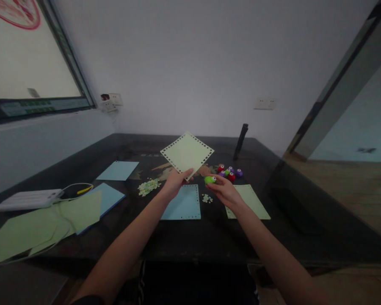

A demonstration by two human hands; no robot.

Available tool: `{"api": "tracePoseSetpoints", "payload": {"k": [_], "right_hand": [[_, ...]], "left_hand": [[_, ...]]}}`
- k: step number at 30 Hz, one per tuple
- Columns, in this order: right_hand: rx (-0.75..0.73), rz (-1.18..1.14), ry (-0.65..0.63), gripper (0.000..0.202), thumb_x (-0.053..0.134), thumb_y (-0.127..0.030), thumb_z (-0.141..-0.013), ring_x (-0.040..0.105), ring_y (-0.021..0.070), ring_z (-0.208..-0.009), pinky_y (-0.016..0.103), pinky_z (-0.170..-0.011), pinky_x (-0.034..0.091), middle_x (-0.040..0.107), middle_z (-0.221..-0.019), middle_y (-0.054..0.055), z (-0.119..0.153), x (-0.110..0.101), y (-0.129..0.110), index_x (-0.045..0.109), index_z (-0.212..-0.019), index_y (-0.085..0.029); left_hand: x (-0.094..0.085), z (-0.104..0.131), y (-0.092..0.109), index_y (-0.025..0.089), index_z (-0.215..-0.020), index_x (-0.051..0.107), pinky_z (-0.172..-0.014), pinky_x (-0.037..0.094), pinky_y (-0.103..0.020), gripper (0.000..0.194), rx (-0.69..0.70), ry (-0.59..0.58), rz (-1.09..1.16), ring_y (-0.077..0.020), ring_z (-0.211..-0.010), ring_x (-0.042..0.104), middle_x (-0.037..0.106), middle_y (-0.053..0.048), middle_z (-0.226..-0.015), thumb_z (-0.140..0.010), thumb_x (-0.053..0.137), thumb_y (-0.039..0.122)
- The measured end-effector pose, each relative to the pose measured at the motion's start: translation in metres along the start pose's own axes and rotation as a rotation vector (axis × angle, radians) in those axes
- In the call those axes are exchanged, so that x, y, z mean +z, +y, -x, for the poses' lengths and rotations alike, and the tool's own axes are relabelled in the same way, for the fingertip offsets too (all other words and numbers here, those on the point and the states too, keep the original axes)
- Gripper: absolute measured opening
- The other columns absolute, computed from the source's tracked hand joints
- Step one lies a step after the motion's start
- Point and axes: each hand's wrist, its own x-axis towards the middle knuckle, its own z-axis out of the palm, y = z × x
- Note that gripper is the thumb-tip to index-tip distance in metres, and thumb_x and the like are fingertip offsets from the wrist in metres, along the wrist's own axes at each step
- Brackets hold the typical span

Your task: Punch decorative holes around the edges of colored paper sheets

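Observation:
My left hand (177, 182) grips one corner of a pale green sheet of paper (188, 151), which is held up and turned like a diamond. Small punched holes run along its edges. My right hand (225, 189) has its fingers around a green craft hole punch (209, 180) with googly eyes, a little to the right of the sheet's lower corner and apart from it. Below my hands lies a blue sheet (187, 205) with holes along its edges. Another pale green sheet (249, 202), partly hidden by my right forearm, rests on the table.
On the black table (178, 241), several red, purple and green punches (230, 173) cluster behind my right hand. Paper bits form a larger pile (148, 186) and a smaller one (207, 198). Leftward are loose sheets (60, 216), a white power strip (30, 199) and its cable.

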Motion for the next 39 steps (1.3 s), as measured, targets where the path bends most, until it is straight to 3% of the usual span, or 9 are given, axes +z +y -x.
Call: {"api": "tracePoseSetpoints", "payload": {"k": [4, 8, 12, 15, 20, 27, 39], "right_hand": [[0.047, -0.115, -0.015, 0.040, 0.081, -0.024, -0.055, 0.064, 0.0174, -0.089, 0.034, -0.092, 0.048, 0.069, -0.091, 0.005, 0.003, -0.003, 0.006, 0.069, -0.092, -0.018], [0.036, -0.136, -0.023, 0.033, 0.076, -0.028, -0.063, 0.064, 0.0176, -0.092, 0.034, -0.093, 0.048, 0.069, -0.090, 0.005, 0.004, -0.005, 0.011, 0.067, -0.093, -0.017], [0.018, -0.141, 0.022, 0.039, 0.080, -0.021, -0.059, 0.067, 0.0194, -0.086, 0.036, -0.087, 0.051, 0.068, -0.084, 0.004, 0.005, -0.004, 0.013, 0.061, -0.093, -0.019], [0.023, -0.111, 0.070, 0.042, 0.081, -0.019, -0.056, 0.068, 0.0203, -0.077, 0.036, -0.073, 0.056, 0.065, -0.080, 0.001, 0.006, -0.003, 0.013, 0.055, -0.089, -0.021], [0.080, 0.042, 0.142, 0.041, 0.082, -0.019, -0.051, 0.065, 0.0148, -0.068, 0.025, -0.054, 0.053, 0.063, -0.084, 0.000, 0.006, -0.003, 0.012, 0.057, -0.084, -0.021], [0.023, 0.040, 0.121, 0.043, 0.081, -0.026, -0.054, 0.063, 0.0134, -0.073, 0.023, -0.059, 0.050, 0.068, -0.089, 0.002, 0.005, -0.004, 0.013, 0.065, -0.094, -0.022], [0.042, 0.032, 0.134, 0.038, 0.082, -0.028, -0.050, 0.061, 0.0120, -0.070, 0.022, -0.058, 0.048, 0.068, -0.085, 0.002, 0.008, 0.000, 0.008, 0.065, -0.083, -0.019]], "left_hand": [[0.018, 0.002, -0.018, 0.013, -0.095, 0.064, -0.050, 0.043, -0.021, 0.039, 0.006, 0.050, 0.045, -0.0122, -0.059, 0.061, 0.070, -0.010, -0.090, -0.064, 0.074, 0.035], [0.018, 0.007, -0.036, 0.012, -0.095, 0.065, -0.049, 0.042, -0.019, 0.038, 0.003, 0.042, 0.015, -0.0112, -0.057, 0.060, 0.070, -0.009, -0.083, -0.066, 0.072, 0.036], [0.016, 0.007, -0.043, 0.010, -0.088, 0.066, -0.046, 0.040, -0.020, 0.036, 0.042, 0.011, -0.034, -0.0106, -0.051, 0.057, 0.071, -0.010, -0.080, -0.066, 0.072, 0.037], [0.018, 0.007, -0.045, 0.009, -0.082, 0.066, -0.044, 0.039, -0.021, 0.033, 0.060, 0.010, -0.094, -0.0113, -0.050, 0.057, 0.070, -0.010, -0.077, -0.066, 0.071, 0.037], [0.019, 0.008, -0.043, 0.009, -0.083, 0.067, -0.047, 0.041, -0.021, 0.029, 0.068, -0.011, -0.154, -0.0116, -0.052, 0.058, 0.071, -0.010, -0.080, -0.069, 0.067, 0.035], [0.020, 0.014, -0.033, 0.009, -0.077, 0.067, -0.050, 0.043, -0.021, 0.023, 0.153, 0.021, -0.283, -0.0133, -0.052, 0.058, 0.067, -0.006, -0.060, -0.073, 0.064, 0.031], [0.016, 0.009, -0.038, 0.009, -0.084, 0.067, -0.059, 0.050, -0.026, 0.025, 0.217, 0.013, -0.371, -0.0186, -0.061, 0.065, 0.071, -0.008, -0.067, -0.075, 0.064, 0.032]]}}
